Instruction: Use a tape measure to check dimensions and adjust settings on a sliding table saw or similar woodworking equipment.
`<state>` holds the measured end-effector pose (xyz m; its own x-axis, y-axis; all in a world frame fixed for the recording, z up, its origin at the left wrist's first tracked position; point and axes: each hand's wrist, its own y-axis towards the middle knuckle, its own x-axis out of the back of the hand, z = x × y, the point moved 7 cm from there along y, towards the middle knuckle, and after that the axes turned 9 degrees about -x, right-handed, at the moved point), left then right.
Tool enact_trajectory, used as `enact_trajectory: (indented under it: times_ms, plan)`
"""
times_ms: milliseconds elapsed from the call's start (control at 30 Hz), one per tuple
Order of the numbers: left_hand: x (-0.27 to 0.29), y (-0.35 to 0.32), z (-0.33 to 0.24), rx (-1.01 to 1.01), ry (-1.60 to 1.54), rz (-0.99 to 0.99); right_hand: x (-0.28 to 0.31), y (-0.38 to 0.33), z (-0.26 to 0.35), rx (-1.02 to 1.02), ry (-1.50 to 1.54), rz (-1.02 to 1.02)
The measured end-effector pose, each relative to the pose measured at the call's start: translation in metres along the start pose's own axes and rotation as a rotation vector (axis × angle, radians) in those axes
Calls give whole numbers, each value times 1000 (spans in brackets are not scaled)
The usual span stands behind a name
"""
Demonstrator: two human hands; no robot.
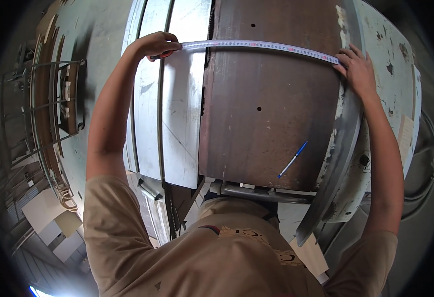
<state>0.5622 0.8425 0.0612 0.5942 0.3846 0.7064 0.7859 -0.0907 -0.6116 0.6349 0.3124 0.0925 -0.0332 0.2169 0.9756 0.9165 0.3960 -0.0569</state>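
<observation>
A white measuring tape blade (256,44) is stretched from left to right over a brown metal machine table (271,143) and onto the bright metal surface (182,109) beside it. At the left end, my left hand (153,44) is closed round the tape measure's case (160,56), of which a red and dark edge shows. My right hand (359,70) pinches the blade's other end at the raised edge on the table's right. Closer to me, a blue and white pen (292,159) lies slantwise on the brown surface.
A long metal rail (339,163) runs along the right, beside a pale machine body (390,74) with chipped paint. Across the table's near edge passes a round bar (261,193). Far left stands a metal frame rack (44,105) near long boards; cut panels (46,205) lie below.
</observation>
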Motion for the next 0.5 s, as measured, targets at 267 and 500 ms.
enact_trajectory:
  times_ms: [267,500]
  plan:
    - [1,21,3,-142,92,-216,-7,0,-1,15,-41,-6]
    - [1,24,4,-192,113,-289,-4,-1,0,10,-34,25]
